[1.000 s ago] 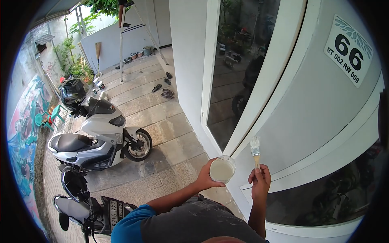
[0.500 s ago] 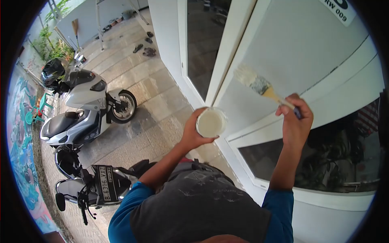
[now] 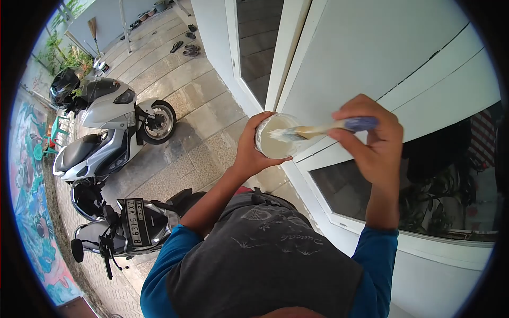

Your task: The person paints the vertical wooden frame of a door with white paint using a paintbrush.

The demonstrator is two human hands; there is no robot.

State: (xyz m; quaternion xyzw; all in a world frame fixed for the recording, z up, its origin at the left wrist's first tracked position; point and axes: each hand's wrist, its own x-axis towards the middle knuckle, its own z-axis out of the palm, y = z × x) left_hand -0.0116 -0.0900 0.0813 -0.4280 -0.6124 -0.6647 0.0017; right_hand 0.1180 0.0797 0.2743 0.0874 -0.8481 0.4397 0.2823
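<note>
Left hand [image 3: 249, 153] grips the paint cup [image 3: 275, 137]; right hand [image 3: 371, 135] clamps the brush [image 3: 323, 127], bristles seemingly dipped inside, loading; the wall [image 3: 371, 53] beside the cup awaits coating.

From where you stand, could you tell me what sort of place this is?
It looks like the paved front yard of a house. Scooters are parked on the stone paving, sandals lie by the white wall, and the left hand holds a paint cup while the right hand dips a brush.
</note>
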